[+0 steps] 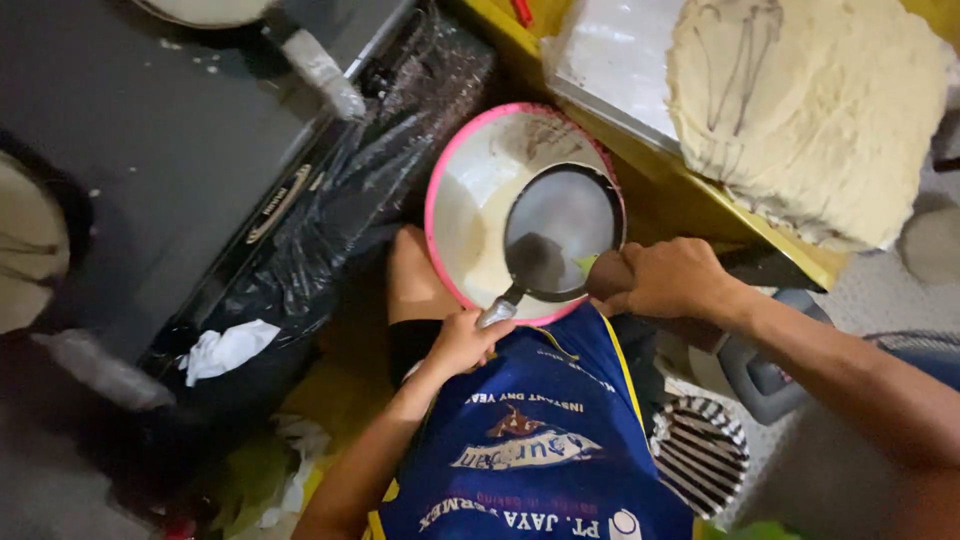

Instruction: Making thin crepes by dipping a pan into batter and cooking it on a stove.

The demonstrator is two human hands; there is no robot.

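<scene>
Left hand (460, 342) grips the handle of a dark pan (562, 232) held over a pink-rimmed bowl (458, 215) of batter; right hand (668, 279) clamps the bowl's rim. Beside them, a yellow bench (690, 205) carries stacked thin wrappers (815, 110).

We have one view only, from a camera worn on the head, looking almost straight down over the person's lap. It sits close: the blue apron (540, 440) fills the lower middle, and both forearms enter from the bottom edge and the right edge. The pink-rimmed basin (450, 180) lies near the centre, the dark stove top (170, 150) at upper left, the yellow table edge (700, 200) at upper right.
</scene>
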